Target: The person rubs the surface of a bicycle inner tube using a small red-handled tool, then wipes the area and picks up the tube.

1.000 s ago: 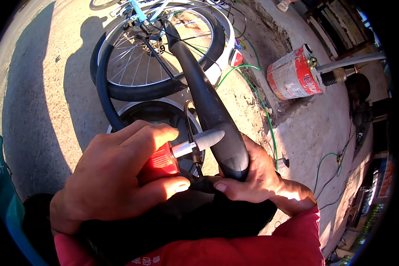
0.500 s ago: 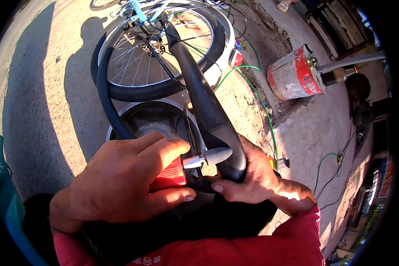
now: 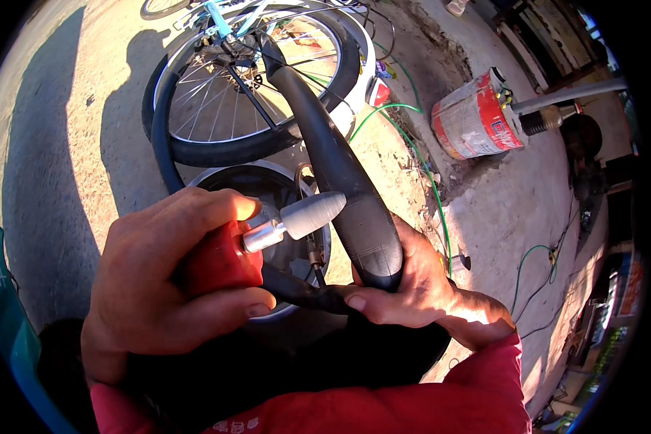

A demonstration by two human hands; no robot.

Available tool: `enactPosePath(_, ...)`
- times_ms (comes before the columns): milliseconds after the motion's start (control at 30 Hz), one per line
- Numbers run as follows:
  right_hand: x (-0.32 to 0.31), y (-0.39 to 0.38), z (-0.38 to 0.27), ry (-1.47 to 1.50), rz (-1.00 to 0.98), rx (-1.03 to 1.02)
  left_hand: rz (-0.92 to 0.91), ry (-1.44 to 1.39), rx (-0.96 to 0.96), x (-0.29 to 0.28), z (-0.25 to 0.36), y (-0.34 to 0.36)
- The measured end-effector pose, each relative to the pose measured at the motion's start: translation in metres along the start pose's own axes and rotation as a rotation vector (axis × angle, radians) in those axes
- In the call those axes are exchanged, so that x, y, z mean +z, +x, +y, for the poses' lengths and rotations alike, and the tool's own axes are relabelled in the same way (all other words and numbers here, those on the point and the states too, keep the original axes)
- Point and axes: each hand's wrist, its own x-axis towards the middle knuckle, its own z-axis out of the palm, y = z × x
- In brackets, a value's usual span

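Note:
My left hand is closed round a red hand-held rotary grinder. A short metal shaft sticks out of it and ends in a grey, bullet-shaped grinding bit. The bit overlaps the left edge of a black bicycle inner tube in the picture; whether they touch I cannot tell. A scuffed patch shows on the tube's bend, just above my right hand. That hand grips the puffed-up tube where it folds, thumb on the near side. From there the tube runs up to the bicycle wheel and loops down its left side.
A spoked bicycle wheel with a black tyre lies beyond my hands, beside a light-blue frame part. Under the tube is a round, pale-rimmed thing. A green hose crosses the ground at right, near a red-and-white bucket.
My left hand has drawn the grinder back leftward, and its bit has moved up and left from the tube's bend. My right hand keeps its grip on the tube, whose scuffed patch is now uncovered.

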Motion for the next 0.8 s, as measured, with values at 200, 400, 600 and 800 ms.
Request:
enactPosePath(200,-0.005,0.003,0.003,0.076,-0.002,0.014,0.106,-0.035,-0.021,-0.013,-0.01,-0.002)
enactPosePath(400,0.001,0.007,0.0,0.073,-0.032,-0.073,0.194,-0.041,-0.057,-0.031,-0.008,-0.027)
enactPosePath(600,-0.011,-0.001,0.015,0.287,0.317,-0.027,0.358,-0.078,-0.237,-0.037,-0.037,-0.033)
enactPosePath(800,-0.016,0.009,0.021,0.42,0.327,-0.08,0.722,-0.163,-0.575,-0.049,-0.131,-0.102)
